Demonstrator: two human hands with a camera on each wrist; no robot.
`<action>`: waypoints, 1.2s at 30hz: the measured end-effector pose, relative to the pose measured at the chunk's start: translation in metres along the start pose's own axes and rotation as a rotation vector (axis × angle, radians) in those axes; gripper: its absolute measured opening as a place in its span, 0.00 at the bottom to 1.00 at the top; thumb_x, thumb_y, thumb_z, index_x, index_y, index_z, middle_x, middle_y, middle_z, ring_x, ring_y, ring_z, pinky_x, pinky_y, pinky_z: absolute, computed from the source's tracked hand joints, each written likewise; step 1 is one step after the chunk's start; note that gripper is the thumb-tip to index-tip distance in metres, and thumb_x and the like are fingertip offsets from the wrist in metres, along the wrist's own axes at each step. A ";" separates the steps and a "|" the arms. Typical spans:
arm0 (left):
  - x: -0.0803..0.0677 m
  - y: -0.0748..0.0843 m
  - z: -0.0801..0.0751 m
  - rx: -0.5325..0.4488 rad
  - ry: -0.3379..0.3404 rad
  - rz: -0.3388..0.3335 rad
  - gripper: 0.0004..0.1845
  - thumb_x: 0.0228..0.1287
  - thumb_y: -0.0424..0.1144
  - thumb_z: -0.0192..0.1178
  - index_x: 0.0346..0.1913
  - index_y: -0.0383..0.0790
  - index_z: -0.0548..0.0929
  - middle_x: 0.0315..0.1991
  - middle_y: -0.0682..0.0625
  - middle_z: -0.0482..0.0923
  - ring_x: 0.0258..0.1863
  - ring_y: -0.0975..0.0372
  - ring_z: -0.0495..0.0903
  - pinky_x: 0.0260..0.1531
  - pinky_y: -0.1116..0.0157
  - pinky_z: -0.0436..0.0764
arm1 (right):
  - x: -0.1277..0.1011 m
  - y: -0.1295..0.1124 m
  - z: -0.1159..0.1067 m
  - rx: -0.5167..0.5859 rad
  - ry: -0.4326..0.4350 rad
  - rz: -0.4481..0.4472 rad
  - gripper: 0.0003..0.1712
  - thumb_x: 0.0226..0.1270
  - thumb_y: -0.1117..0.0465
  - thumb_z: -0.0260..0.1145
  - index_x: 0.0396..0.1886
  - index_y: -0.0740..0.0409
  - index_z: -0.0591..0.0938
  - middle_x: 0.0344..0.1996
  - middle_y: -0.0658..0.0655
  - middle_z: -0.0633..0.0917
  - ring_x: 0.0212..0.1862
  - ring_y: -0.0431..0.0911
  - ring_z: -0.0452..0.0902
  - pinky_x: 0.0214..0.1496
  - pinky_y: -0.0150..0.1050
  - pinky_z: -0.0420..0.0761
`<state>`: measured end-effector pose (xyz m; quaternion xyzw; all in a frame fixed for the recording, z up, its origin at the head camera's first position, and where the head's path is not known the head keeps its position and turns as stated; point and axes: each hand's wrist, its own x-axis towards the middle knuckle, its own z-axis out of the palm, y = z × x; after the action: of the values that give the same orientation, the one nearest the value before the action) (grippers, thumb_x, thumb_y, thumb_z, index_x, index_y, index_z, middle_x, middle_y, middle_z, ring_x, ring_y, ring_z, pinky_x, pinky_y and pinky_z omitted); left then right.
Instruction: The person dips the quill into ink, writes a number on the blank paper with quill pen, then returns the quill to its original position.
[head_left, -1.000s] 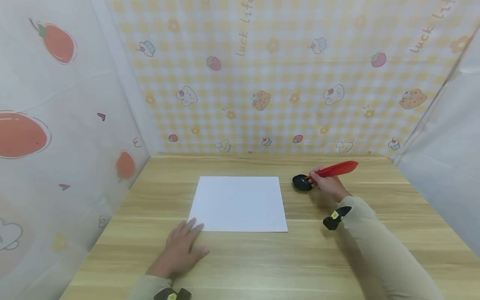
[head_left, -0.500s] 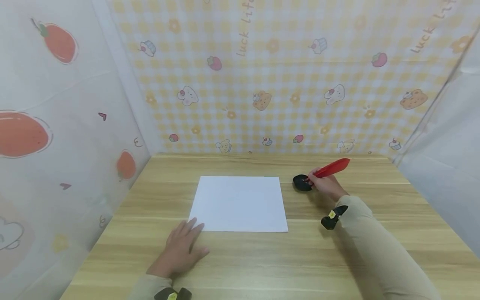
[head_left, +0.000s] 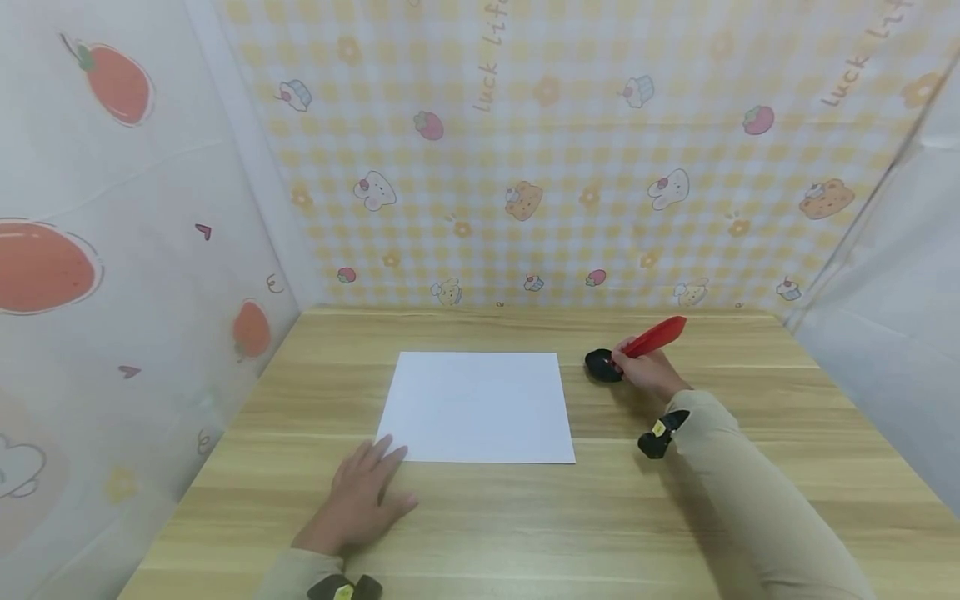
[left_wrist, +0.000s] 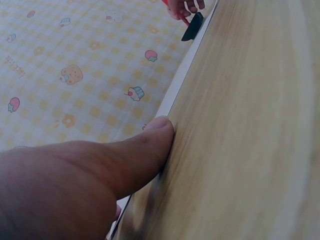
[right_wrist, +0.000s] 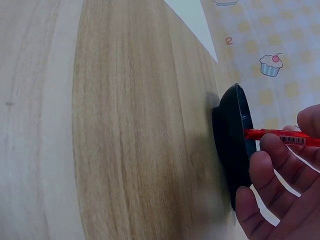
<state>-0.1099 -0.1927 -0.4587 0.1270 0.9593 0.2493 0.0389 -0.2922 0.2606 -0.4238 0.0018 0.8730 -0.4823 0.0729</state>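
Note:
A red feather-shaped pen (head_left: 654, 338) is pinched in my right hand (head_left: 647, 371), its feathered end slanting up and to the right. Its thin lower end dips into a small black dish (head_left: 602, 366), and in the right wrist view a barcode label (right_wrist: 294, 140) shows on the red shaft (right_wrist: 260, 133). Some fingertips of that hand lie against or close to the dish's rim. My left hand (head_left: 360, 498) rests with spread fingers at the near left corner of a white sheet of paper (head_left: 478, 407). In the left wrist view the thumb (left_wrist: 150, 150) lies nearest the camera.
The wooden table (head_left: 495, 533) carries the paper in its middle and the dish to the right of it. A yellow checked cloth (head_left: 480, 167) hangs behind, and pale cloths stand at both sides. A black wrist strap (head_left: 663, 433) sits on the right sleeve.
The pen's feathered end has swung left and stands steeper. My right hand and forearm have shifted slightly left, while the left hand, the paper and the dish stay where they were.

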 end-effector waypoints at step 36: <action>-0.001 0.001 0.000 -0.020 0.007 0.010 0.38 0.63 0.59 0.59 0.69 0.38 0.68 0.73 0.35 0.55 0.72 0.37 0.45 0.66 0.35 0.42 | 0.000 -0.004 -0.003 -0.046 -0.010 -0.081 0.11 0.75 0.59 0.53 0.44 0.64 0.74 0.37 0.63 0.81 0.35 0.49 0.73 0.38 0.36 0.74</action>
<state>-0.1084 -0.1921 -0.4578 0.1305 0.9563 0.2594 0.0357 -0.2929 0.2604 -0.4187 -0.0374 0.8828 -0.4646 0.0576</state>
